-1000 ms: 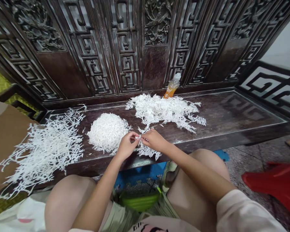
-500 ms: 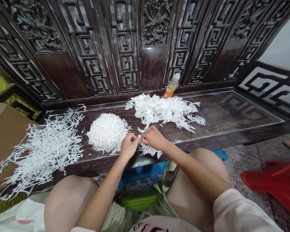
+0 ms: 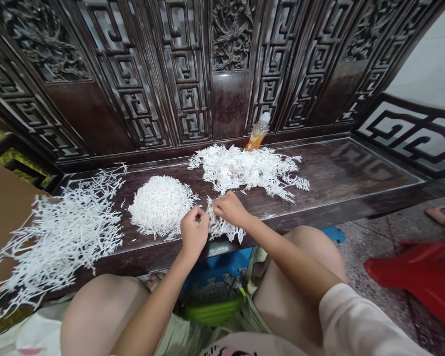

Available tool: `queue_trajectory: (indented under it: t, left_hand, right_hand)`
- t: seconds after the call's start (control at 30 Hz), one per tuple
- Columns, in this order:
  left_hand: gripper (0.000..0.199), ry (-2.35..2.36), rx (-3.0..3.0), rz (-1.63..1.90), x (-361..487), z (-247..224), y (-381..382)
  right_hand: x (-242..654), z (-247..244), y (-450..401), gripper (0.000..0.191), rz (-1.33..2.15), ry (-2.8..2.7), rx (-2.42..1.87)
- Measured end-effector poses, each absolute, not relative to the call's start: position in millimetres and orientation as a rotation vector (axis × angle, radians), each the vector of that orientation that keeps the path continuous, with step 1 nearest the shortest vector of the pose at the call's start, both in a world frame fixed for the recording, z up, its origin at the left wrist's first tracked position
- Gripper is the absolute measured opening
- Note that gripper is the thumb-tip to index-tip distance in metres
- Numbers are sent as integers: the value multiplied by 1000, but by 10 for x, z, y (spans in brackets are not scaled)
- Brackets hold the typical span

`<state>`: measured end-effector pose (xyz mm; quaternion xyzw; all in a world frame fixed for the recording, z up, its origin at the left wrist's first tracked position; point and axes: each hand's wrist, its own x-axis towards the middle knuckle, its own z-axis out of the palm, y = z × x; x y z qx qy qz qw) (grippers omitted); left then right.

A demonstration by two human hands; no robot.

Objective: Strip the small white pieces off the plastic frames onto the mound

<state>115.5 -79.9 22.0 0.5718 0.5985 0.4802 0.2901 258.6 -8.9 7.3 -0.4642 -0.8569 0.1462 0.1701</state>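
Note:
My left hand (image 3: 195,231) is closed in a pinch at the bench's front, beside a rounded heap of small white sprigs (image 3: 162,205). Whatever lies between its fingertips is too small to make out. To its right, my right hand (image 3: 230,209) is closed, with a white branched sprig (image 3: 209,203) at its fingertips. Below that hand, a small bunch of white branched sprigs (image 3: 226,230) lies along the bench edge. Behind both hands spreads a larger pile of white branched pieces (image 3: 244,170).
A tangled heap of white, twig-like strands (image 3: 68,232) lies at the left, over a brown cardboard piece (image 3: 3,212). A bottle of orange drink (image 3: 257,132) stands behind the larger pile on the dark wooden bench (image 3: 341,163). A red plastic stool (image 3: 419,277) is at the right.
My hands have moved slightly apart; before, their fingertips met at a small white piece. The whole view has shifted a little.

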Motion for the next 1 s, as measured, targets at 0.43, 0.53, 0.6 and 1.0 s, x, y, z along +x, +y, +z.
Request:
queue_trajectory:
  t: [0.43, 0.53, 0.6, 1.0]
  left_hand:
    - [7, 909, 350, 1068, 679, 90, -493]
    - [6, 966, 344, 1019, 735, -41, -438]
    - [6, 1032, 413, 1016, 793, -76, -444]
    - [28, 1298, 1215, 868, 985, -153, -542]
  right_hand:
    - [2661, 47, -119, 25, 1233, -2155, -1119]
    - [2619, 8, -137, 26, 1236, -2187, -1150]
    - [2608, 0, -117, 26, 1225, -2194, -1167]
    - [2529, -18, -236, 33, 1116, -2427, -1068]
